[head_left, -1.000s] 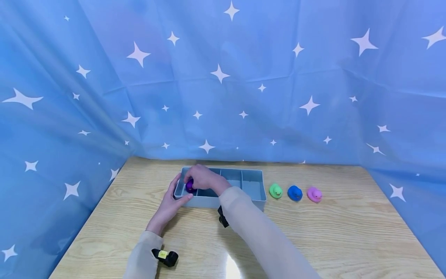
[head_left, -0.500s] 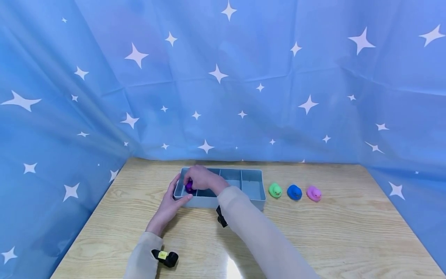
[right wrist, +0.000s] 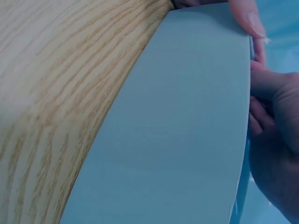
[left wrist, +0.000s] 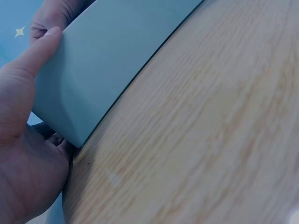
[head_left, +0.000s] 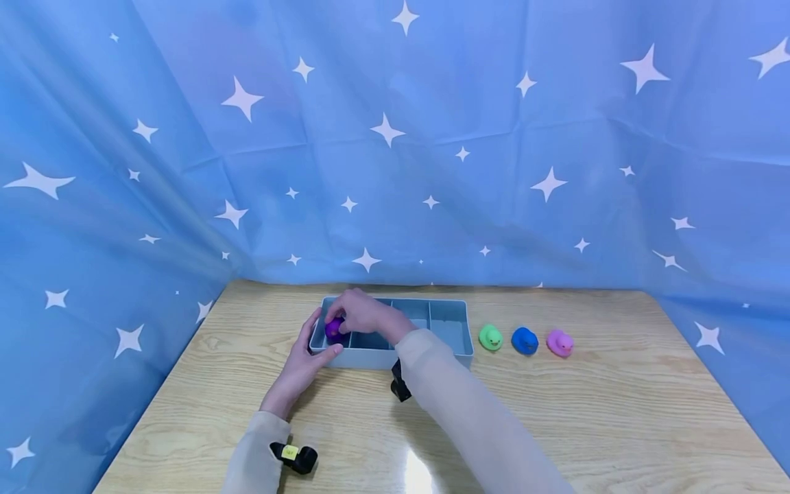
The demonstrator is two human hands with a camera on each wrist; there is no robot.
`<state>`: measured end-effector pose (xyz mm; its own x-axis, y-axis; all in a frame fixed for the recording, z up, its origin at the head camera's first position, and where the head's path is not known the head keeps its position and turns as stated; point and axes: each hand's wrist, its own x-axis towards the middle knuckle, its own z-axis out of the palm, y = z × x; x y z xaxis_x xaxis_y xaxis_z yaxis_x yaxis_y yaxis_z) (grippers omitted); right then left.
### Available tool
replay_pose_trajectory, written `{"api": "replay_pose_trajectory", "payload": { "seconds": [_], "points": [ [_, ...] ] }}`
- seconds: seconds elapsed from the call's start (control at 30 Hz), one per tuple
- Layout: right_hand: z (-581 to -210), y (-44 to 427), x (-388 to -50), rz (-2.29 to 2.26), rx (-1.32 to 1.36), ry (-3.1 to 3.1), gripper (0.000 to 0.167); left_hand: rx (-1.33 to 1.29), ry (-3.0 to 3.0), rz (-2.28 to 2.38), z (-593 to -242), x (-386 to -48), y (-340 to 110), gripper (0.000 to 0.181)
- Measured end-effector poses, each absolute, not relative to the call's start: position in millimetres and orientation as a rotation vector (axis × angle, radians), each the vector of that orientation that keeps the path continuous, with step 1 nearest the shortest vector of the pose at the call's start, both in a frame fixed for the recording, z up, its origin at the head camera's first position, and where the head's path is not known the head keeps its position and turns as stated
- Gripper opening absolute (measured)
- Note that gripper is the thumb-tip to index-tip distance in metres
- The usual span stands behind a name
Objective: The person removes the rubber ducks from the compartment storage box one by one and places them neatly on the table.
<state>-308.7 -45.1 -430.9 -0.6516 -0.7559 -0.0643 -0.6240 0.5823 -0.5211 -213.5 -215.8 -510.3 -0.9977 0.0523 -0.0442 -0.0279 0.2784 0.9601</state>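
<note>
A grey-blue divided box (head_left: 395,358) stands toward the back of the table. My left hand (head_left: 299,363) holds its left end, thumb on the front rim and fingers along the short side. In the left wrist view, the left thumb (left wrist: 44,49) lies over the box's edge. Reaching into the leftmost compartment, my right hand (head_left: 358,314) pinches a purple rubber duck (head_left: 334,331) between thumb and fingers. The right wrist view shows the right hand (right wrist: 275,121) behind the box wall (right wrist: 173,107), which hides the duck there.
To the right of the box, a green rubber duck (head_left: 490,337), a blue one (head_left: 524,341) and a pink one (head_left: 559,343) sit in a row on the wooden table (head_left: 586,425). A blue curtain with white stars (head_left: 395,171) hangs behind and at the sides.
The purple duck has turned or risen slightly in my right fingers and more of it shows now. My left hand keeps its place on the box.
</note>
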Motion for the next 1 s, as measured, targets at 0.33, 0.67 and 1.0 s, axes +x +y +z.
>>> {"api": "replay_pose_trajectory", "payload": {
  "seconds": [0.33, 0.67, 1.0],
  "points": [
    [-428.4, -38.1, -308.4, -0.776, -1.124, 2.527, 0.028, 0.031, 2.452, 1.851, -509.6, -215.1, -215.3, 0.092],
    [-420.7, -32.3, -299.9, -0.966, -1.069, 2.447, 0.029, 0.037, 2.423, 1.873, -508.5, -211.2, -216.7, 0.089],
    [-414.6, -15.6, -294.7, -1.101, -0.992, 2.447, 0.028, 0.057, 2.444, 1.863, -509.8, -214.7, -217.1, 0.088]
  ]
}}
